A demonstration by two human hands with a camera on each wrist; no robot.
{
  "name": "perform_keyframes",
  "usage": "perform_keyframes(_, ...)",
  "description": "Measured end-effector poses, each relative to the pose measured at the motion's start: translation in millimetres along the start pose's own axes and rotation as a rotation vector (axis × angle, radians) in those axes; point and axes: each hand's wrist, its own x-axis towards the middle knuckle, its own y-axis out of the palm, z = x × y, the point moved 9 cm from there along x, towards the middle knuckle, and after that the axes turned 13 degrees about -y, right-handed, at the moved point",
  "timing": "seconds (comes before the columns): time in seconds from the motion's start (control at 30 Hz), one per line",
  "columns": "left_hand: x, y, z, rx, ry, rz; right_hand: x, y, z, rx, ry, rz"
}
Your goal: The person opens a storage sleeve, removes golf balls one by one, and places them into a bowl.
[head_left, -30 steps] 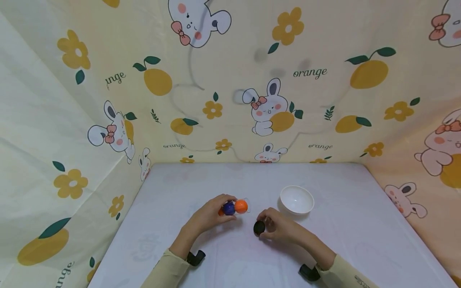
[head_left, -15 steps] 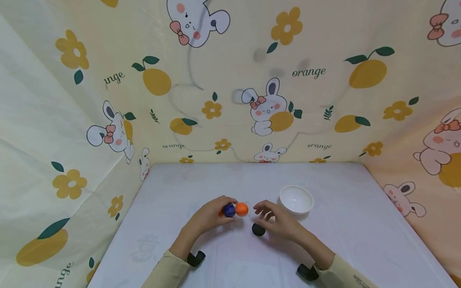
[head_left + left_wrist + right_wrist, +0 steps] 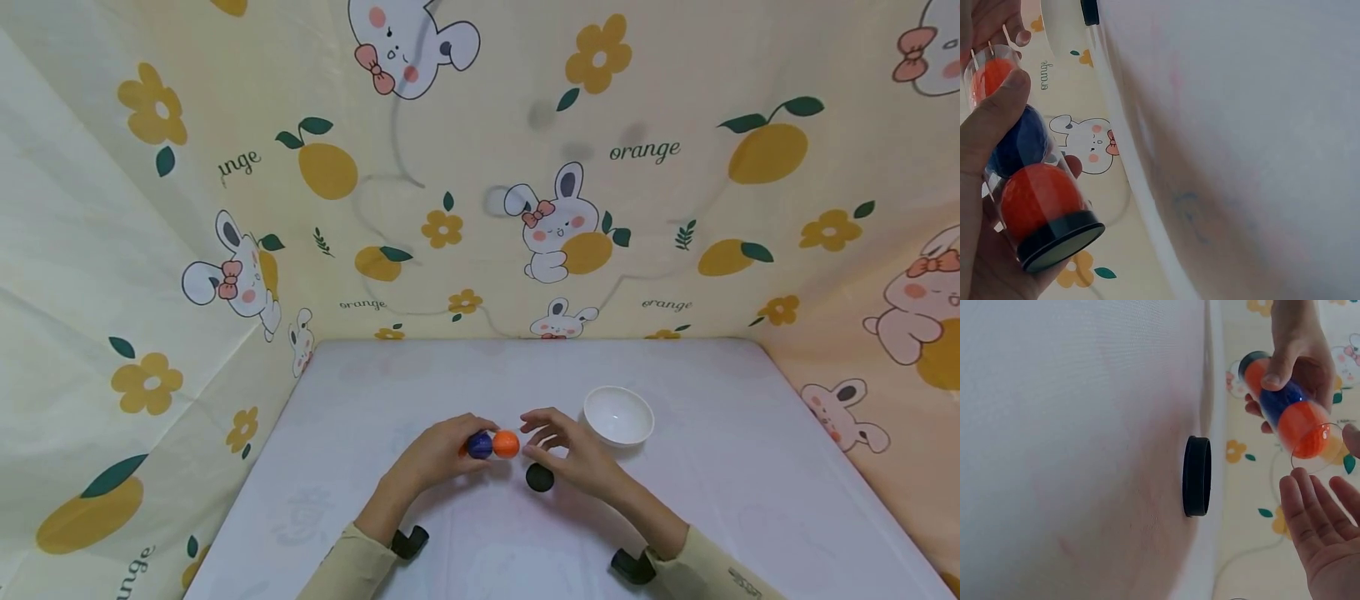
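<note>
In my left hand (image 3: 442, 452) I grip a clear plastic tube (image 3: 1059, 157), thumb on one side and fingers behind. Inside it sit an orange ball (image 3: 1042, 201) by the black end cap (image 3: 1063, 242), a blue ball (image 3: 1021, 145) in the middle and another orange ball (image 3: 506, 444) near the uncapped end. That end points toward my right hand (image 3: 576, 450), whose fingers are spread and hold nothing, fingertips right at the rim. Below the right hand, a round black lid (image 3: 1197, 477) lies on the table.
A white bowl (image 3: 618, 417) stands behind my right hand. The white-covered table (image 3: 375, 375) meets a patterned cloth wall (image 3: 465, 167) at the back, with cloth on both sides. A black wrist device (image 3: 408, 543) sits on each forearm.
My right hand has let go of the black lid, leaving it on the table, and moved up and left to the tube's end. The left hand has tilted the tube and lowered it slightly.
</note>
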Motion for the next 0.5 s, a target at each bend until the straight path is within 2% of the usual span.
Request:
perform_keyframes(0.3, -1.0, -5.6, -7.0, 0.043, 0.01, -0.027, 0.4, 3.1, -5.6, -0.021, 0.065, 0.004)
perform_keyframes(0.5, -0.3, -6.0, -6.6, 0.079, 0.003, -0.037, -1.3, 4.4, -6.7, -0.015, 0.088, 0.007)
